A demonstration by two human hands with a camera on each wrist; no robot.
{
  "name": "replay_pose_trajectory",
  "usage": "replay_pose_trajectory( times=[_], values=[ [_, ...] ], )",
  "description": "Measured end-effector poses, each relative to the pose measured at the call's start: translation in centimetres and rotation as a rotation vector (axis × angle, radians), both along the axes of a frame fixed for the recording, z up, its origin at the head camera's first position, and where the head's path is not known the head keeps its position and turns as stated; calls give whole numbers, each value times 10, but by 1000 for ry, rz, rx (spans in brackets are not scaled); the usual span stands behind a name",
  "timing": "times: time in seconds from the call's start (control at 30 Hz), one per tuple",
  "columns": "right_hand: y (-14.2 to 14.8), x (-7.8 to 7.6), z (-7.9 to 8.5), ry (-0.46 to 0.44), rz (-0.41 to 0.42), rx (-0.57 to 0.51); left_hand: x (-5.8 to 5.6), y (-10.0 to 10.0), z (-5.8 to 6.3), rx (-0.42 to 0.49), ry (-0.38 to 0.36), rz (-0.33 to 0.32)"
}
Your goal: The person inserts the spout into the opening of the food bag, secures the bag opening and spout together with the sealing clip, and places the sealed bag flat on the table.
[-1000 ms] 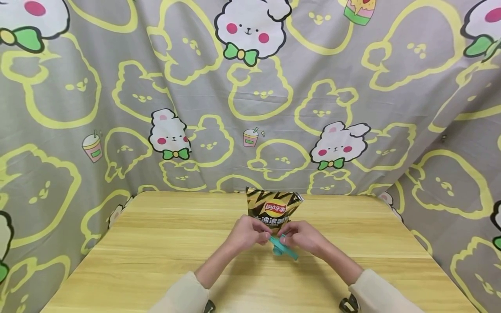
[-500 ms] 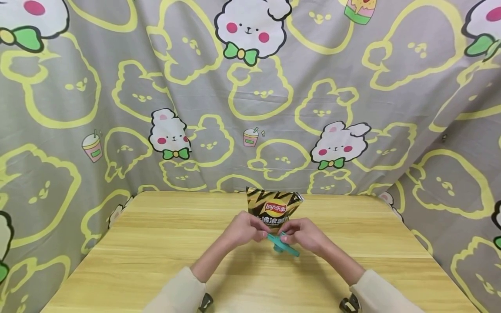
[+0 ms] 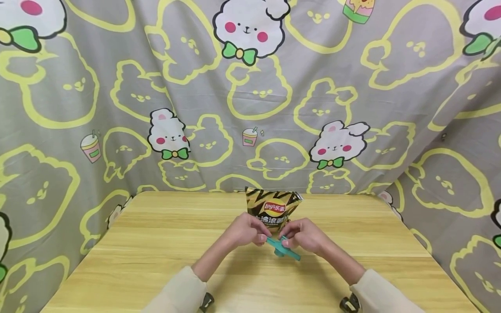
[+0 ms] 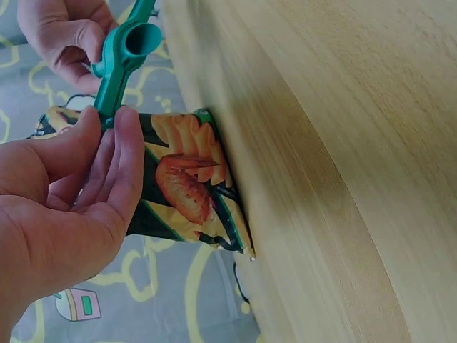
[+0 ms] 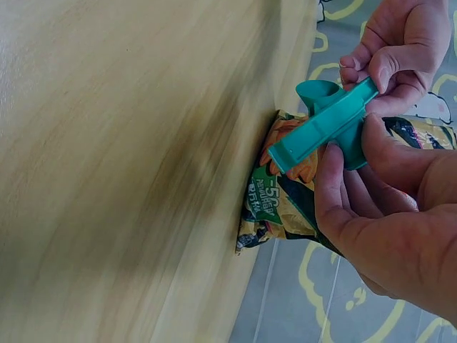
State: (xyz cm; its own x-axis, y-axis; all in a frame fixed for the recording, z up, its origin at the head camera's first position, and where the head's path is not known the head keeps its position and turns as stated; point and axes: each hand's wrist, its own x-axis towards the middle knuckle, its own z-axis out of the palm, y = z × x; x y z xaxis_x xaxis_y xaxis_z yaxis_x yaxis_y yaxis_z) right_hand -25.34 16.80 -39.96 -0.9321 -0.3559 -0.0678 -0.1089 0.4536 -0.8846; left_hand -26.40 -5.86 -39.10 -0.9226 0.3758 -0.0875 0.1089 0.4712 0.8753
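Both hands hold a teal bag-sealing clip (image 3: 283, 248) in front of the chip bag, above the table. It is a long bar with a round, hollow spout (image 4: 143, 40) at its middle. My left hand (image 3: 245, 230) pinches the clip's left end between thumb and fingertips. At the middle, my right hand (image 3: 305, 235) grips a round teal part (image 5: 351, 143) on the side away from the spout, and the bar's right end sticks out free. The black and gold Lay's chip bag (image 3: 270, 202) stands upright behind the hands, its lower part partly hidden by them.
The wooden table (image 3: 168, 243) spreads out on all sides of the bag. A grey curtain (image 3: 219, 143) with cartoon animals hangs behind the table and along both sides. Dark wrist straps (image 3: 349, 303) show below the sleeves.
The clip has shifted slightly right and tilts a little differently between the hands. Both hands keep their hold with only small movements, and the chip bag stays in place.
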Motion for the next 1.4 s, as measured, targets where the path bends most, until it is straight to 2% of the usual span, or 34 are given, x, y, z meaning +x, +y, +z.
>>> replay_pose_trajectory(
  times=[0.23, 0.47, 1.07, 1.4],
  values=[
    [2, -1, 1, 20, 2, 4, -1, 0, 0, -13, 13, -35],
    [3, -1, -1, 34, -32, 21, 0, 3, -1, -35, 59, -52],
    [5, -1, 1, 36, -39, 42, 0, 5, -4, -26, 58, -34],
    [8, -3, 2, 56, -37, 19, -2, 6, -6, -14, 55, -20]
  ],
)
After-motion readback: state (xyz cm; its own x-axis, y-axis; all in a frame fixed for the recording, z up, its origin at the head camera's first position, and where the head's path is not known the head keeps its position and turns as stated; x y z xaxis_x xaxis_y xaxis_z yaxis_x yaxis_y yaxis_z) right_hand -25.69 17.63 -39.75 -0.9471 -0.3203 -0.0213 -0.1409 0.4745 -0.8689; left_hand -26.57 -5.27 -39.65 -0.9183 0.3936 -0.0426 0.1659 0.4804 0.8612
